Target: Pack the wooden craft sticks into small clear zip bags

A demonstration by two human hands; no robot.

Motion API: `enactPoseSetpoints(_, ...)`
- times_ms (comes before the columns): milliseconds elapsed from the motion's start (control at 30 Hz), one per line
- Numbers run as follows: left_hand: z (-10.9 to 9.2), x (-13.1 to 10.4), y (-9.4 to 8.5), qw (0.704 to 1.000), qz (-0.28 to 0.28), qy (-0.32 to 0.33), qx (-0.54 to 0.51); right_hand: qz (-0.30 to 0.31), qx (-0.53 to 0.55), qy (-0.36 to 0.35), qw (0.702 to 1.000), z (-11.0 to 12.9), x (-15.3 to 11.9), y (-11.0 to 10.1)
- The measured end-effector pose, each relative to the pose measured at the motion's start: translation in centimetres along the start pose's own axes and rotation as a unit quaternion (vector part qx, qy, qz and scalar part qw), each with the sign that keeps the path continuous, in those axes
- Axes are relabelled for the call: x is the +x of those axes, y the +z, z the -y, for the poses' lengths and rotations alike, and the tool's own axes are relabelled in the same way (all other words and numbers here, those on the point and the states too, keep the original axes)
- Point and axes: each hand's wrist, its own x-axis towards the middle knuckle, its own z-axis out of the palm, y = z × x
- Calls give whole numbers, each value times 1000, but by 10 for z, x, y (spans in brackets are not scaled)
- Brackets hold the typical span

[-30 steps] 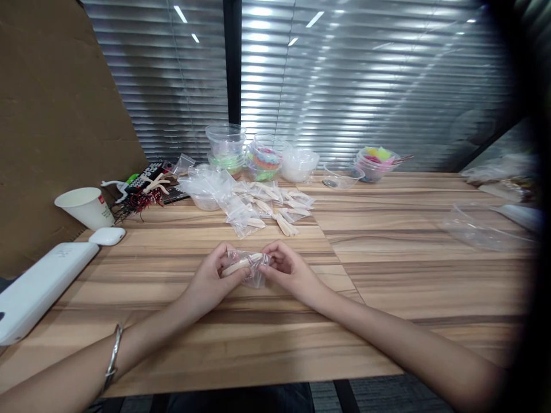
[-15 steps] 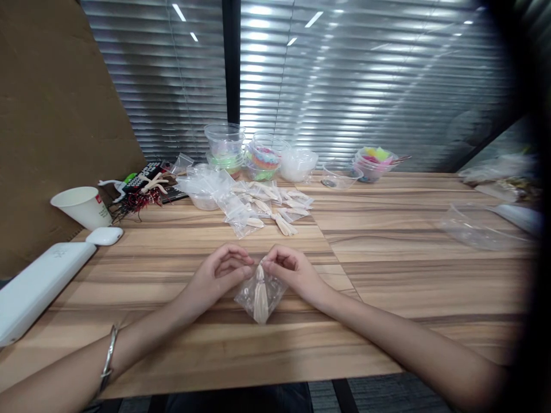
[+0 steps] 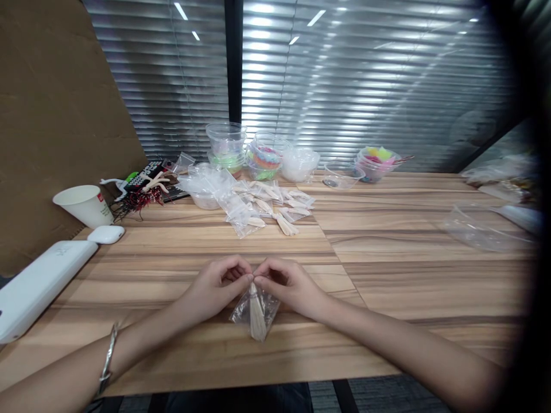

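A small clear plastic bag [image 3: 270,310] with a beige tassel-like bundle [image 3: 257,315] inside hangs over the wooden table. My left hand [image 3: 226,287] pinches the top of the bag from the left, thumb and index finger together. From the right, my right hand [image 3: 289,285] pinches the same top edge, its fingertips touching or nearly touching those of my left hand. The bundle's narrow end points up towards my fingertips. Beyond my hands lies a pile of similar bagged beige bundles [image 3: 286,223].
Clear tubs [image 3: 226,135] and bowls with coloured contents [image 3: 375,163] line the back. At the left are a paper cup [image 3: 86,205], a small white case [image 3: 106,234] and a long white device [image 3: 45,287]. Clear plastic [image 3: 477,229] lies at the right.
My left thumb and index finger have closed on the bag's top edge. Both hands have come together and moved slightly nearer to me, with the bag lower.
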Motion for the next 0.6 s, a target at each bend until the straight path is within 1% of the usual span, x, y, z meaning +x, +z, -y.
enactPoseSetpoints(100,-2,-2,1,1000,-21,0,6,3,0,-5,1000,1,-1,0)
enactPoseSetpoints(200,-2,-2,-1,996,-86,7,11,2,6,2,1000,0,-1,-2)
enactPoseSetpoints(267,-1,-1,-3,991,-131,8,7,-16,12,9,1000,0,0,-3)
enactPoseSetpoints(333,0,0,-5,989,-150,7,-9,-44,35,14,998,0,2,-4)
enactPoseSetpoints(400,0,2,-5,989,-145,2,-26,-68,66,17,995,1,3,-6)
enactPoseSetpoints(467,0,2,-5,992,-120,-4,-42,-81,86,16,993,4,4,-7)
enactPoseSetpoints(600,1,3,-3,997,-59,-8,-45,-67,99,6,993,7,2,-8)
